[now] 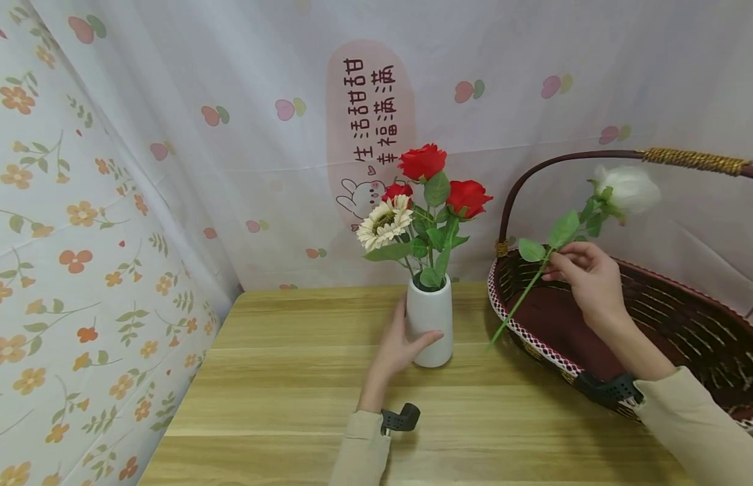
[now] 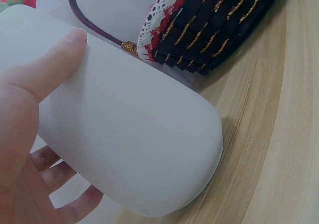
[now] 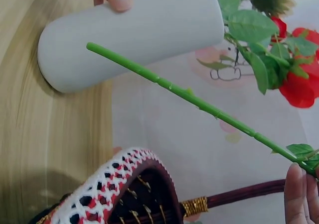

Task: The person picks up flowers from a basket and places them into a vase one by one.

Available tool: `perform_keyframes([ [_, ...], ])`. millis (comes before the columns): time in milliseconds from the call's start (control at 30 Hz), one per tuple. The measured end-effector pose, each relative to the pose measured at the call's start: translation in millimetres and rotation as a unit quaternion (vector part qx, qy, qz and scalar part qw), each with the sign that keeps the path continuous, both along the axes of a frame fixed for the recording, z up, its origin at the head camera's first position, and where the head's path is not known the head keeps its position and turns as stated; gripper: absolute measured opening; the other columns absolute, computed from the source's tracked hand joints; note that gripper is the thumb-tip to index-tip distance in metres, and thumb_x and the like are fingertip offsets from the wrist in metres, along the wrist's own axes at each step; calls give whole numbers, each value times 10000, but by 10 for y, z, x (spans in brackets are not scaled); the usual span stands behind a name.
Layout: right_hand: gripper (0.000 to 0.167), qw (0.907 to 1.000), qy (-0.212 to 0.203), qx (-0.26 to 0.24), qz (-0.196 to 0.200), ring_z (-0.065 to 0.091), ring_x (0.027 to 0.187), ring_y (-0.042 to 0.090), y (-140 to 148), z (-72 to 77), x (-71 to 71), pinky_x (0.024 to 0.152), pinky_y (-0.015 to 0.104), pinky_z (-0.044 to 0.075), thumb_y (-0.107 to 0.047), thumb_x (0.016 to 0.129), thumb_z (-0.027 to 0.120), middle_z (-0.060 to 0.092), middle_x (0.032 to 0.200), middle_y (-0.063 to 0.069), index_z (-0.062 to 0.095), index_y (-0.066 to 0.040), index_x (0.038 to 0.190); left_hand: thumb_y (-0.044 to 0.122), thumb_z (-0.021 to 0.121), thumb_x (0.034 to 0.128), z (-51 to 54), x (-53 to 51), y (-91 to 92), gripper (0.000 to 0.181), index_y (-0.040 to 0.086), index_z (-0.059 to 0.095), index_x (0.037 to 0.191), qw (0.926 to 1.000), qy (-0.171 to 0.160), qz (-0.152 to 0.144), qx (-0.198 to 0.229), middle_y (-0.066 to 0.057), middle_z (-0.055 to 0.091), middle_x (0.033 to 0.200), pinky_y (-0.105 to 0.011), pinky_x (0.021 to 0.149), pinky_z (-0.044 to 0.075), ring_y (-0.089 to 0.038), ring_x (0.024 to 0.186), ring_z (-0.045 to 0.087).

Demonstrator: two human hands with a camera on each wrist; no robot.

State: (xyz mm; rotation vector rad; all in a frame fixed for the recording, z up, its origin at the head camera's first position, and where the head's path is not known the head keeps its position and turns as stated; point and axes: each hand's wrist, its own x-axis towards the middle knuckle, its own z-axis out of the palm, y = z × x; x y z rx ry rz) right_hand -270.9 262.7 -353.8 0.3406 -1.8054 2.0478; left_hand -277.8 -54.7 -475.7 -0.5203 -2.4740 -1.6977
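Note:
A white vase (image 1: 429,331) stands upright on the table, holding several red roses (image 1: 469,198) and a cream sunflower-like bloom (image 1: 385,223). My left hand (image 1: 406,341) grips the vase from its left side, thumb across the front and fingers behind, as the left wrist view also shows. In my right hand (image 1: 585,277) is the stem of a white rose (image 1: 628,190), pinched just below its leaves. The bloom points up and right; the bare green stem (image 3: 194,105) slants down over the basket's left rim. Its lower end is apart from the vase in the head view.
A dark woven basket (image 1: 570,370) with lace trim and a tall arched handle (image 1: 558,158) stands at the right. The wooden table (image 1: 279,391) reaches back to a printed curtain (image 1: 261,169); another floral curtain (image 1: 66,283) hangs at the left.

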Motion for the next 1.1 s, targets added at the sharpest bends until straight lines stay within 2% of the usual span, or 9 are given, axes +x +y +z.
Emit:
perform_keyframes([
  [400, 105, 9993, 145, 311, 138, 689, 660, 108, -171, 30, 49, 658, 204, 571, 20, 963, 642, 715, 855, -5, 597, -17, 1051, 447, 798, 858, -3, 10, -1, 999, 124, 214, 1601, 10000, 15, -1, 9, -136, 384, 1556, -537, 1109, 363, -314, 1378, 424],
  [733, 87, 9975, 529, 339, 332, 692, 661, 125, -349, 108, 45, 662, 232, 581, 25, 957, 654, 714, 851, 28, 625, 13, 1037, 426, 795, 866, -15, -9, 3, 989, 136, 206, 1605, 10000, -45, 4, -45, -116, 383, 1558, -516, 1114, 361, -287, 1379, 421],
  [1100, 82, 9944, 981, -264, 285, 679, 687, 152, -508, 352, 14, 664, 244, 583, 43, 958, 639, 693, 853, 61, 611, 37, 1035, 414, 806, 861, -24, -21, 1, 967, 130, 238, 1591, 10000, 66, 2, -66, -112, 416, 1528, -512, 1108, 370, -280, 1360, 441],
])
